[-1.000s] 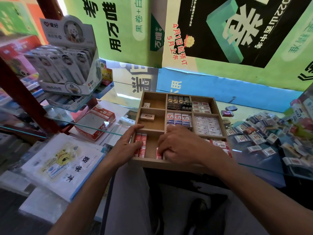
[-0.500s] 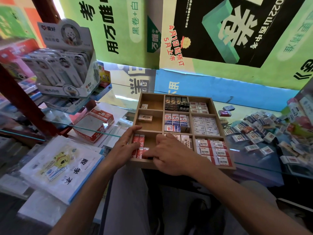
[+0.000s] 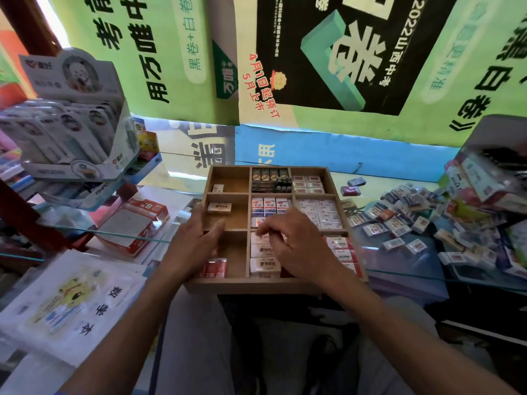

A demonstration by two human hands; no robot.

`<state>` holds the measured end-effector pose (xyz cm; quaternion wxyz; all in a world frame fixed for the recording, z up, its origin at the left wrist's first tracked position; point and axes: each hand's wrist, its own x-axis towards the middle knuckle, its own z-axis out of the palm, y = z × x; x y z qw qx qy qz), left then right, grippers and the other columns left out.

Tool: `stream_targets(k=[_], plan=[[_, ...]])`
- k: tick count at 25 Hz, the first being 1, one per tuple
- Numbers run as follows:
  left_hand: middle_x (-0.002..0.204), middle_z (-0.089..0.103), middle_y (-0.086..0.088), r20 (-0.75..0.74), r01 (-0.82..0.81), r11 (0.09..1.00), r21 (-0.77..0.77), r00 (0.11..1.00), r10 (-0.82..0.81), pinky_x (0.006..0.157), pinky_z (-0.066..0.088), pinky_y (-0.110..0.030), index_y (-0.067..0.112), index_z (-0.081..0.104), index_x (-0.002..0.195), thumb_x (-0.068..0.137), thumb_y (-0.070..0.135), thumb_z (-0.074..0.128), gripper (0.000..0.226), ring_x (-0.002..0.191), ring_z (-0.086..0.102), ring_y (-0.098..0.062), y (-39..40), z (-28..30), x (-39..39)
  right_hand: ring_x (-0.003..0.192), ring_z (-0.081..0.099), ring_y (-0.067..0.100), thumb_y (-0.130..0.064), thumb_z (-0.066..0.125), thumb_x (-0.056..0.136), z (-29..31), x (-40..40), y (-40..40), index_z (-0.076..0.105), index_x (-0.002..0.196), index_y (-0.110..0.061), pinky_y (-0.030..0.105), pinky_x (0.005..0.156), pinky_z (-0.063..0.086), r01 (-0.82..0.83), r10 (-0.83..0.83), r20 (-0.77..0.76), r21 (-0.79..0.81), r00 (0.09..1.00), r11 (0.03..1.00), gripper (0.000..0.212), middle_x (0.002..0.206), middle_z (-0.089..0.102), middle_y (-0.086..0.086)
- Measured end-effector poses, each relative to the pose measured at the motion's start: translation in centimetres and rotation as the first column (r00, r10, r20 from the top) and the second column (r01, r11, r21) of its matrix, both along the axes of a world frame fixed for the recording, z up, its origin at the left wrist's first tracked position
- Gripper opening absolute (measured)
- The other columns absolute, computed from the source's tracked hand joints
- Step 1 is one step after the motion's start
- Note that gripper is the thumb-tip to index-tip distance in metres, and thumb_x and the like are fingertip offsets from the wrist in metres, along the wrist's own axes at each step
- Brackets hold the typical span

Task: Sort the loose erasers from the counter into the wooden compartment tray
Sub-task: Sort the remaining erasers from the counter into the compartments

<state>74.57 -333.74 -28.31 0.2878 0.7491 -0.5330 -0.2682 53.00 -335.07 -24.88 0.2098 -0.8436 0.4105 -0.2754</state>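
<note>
Hands of a person hover over a wooden compartment tray (image 3: 273, 282) that sits on a glass bench (image 3: 405, 263), seen from above. Left hand (image 3: 189, 249) lies over the tray's left edge with fingers straight and spread, its grip wide and holding nothing. Right hand (image 3: 296, 243) is above the near middle compartment with fingers curled downward over white erasers (image 3: 263, 265) stacked there; whether its grip holds one cannot be told. Red erasers (image 3: 215, 267) lie in the near left compartment, just beside the left hand. Other compartments hold rows of black, blue-and-white and white erasers; two on the left hold a single eraser each. Loose erasers (image 3: 399, 220) lie heaped on the bench to the right of the tray.
</note>
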Motion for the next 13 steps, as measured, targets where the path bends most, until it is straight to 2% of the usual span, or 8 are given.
stream_targets(k=[3, 5, 7, 8, 10, 11, 13], plan=[[0.147, 0.045, -0.005, -0.038, 0.032, 0.999, -0.016, 0.999, -0.033, 0.104, 0.042, -0.056, 0.036, 0.025, 0.144, 0.093, 0.052, 0.055, 0.061, 0.127, 0.051, -0.030, -1.3, -0.2, -0.7, 0.079, 0.056, 0.003, -0.014, 0.052, 0.090, 0.1, -4.1, -2.8, 0.071, 0.092, -0.022, 0.027, 0.072, 0.048, 0.304, -0.308, 0.160, 0.054, 0.938, 0.951, 0.021, 0.087, 0.066, -0.011], [0.148, 0.044, -0.005, -0.049, 0.035, 0.999, -0.018, 0.998, -0.036, 0.103, 0.042, -0.057, 0.041, 0.023, 0.144, 0.093, 0.051, 0.055, 0.061, 0.127, 0.050, -0.031, -1.5, -0.5, -0.4, 0.084, 0.063, 0.012, -0.012, 0.056, 0.088, -0.6, -8.2, -5.2, 0.070, 0.098, -0.022, 0.032, 0.073, 0.052, 0.527, -0.526, 0.155, 0.039, 0.836, 0.849, 0.020, 0.097, 0.070, -0.005], [0.150, 0.041, -0.006, -0.018, 0.040, 0.999, -0.028, 0.999, -0.041, 0.103, 0.042, -0.056, 0.042, 0.019, 0.147, 0.095, 0.050, 0.054, 0.064, 0.129, 0.048, -0.032, -1.5, -0.7, -0.5, 0.100, 0.062, 0.028, -0.019, 0.057, 0.084, -1.4, -13.0, -7.2, 0.067, 0.111, -0.021, 0.040, 0.084, 0.052, 0.695, -0.696, -0.030, -0.045, 0.717, 0.718, 0.028, 0.112, 0.068, 0.004], [0.151, 0.039, -0.007, 0.002, 0.041, 0.999, -0.026, 0.999, -0.041, 0.103, 0.041, -0.055, 0.041, 0.018, 0.149, 0.095, 0.050, 0.053, 0.065, 0.130, 0.047, -0.032, -1.4, -0.7, -0.5, 0.107, 0.059, 0.033, -0.026, 0.057, 0.084, -1.8, -15.1, -8.0, 0.064, 0.117, -0.021, 0.043, 0.089, 0.050, 0.733, -0.732, -0.185, -0.075, 0.656, 0.676, 0.034, 0.119, 0.065, 0.008], [0.154, 0.037, -0.007, 0.028, 0.030, 1.000, -0.007, 0.999, -0.030, 0.105, 0.040, -0.056, 0.040, 0.016, 0.151, 0.094, 0.054, 0.051, 0.068, 0.132, 0.044, -0.033, -1.6, -0.9, -0.5, 0.116, 0.053, 0.037, -0.040, 0.053, 0.086, -2.4, -17.6, -8.7, 0.063, 0.121, -0.025, 0.044, 0.094, 0.046, 0.751, -0.702, -0.452, -0.099, 0.550, 0.653, 0.039, 0.125, 0.060, 0.012], [0.154, 0.036, -0.007, 0.040, 0.024, 1.000, 0.006, 0.999, -0.024, 0.105, 0.039, -0.058, 0.039, 0.016, 0.151, 0.093, 0.056, 0.051, 0.069, 0.133, 0.044, -0.033, -1.6, -1.0, -0.4, 0.116, 0.053, 0.036, -0.045, 0.051, 0.086, -2.7, -18.1, -8.7, 0.065, 0.117, -0.026, 0.044, 0.093, 0.046, 0.748, -0.684, -0.515, -0.117, 0.517, 0.653, 0.039, 0.123, 0.062, 0.011], [0.154, 0.036, -0.007, 0.058, 0.028, 0.999, 0.026, 0.998, -0.030, 0.104, 0.040, -0.059, 0.038, 0.016, 0.151, 0.093, 0.059, 0.049, 0.070, 0.133, 0.044, -0.033, -1.6, -1.2, -0.2, 0.108, 0.058, 0.033, -0.048, 0.051, 0.086, -3.1, -18.4, -8.5, 0.068, 0.105, -0.024, 0.041, 0.086, 0.047, 0.734, -0.694, -0.521, -0.175, 0.497, 0.657, 0.036, 0.111, 0.067, 0.010]])
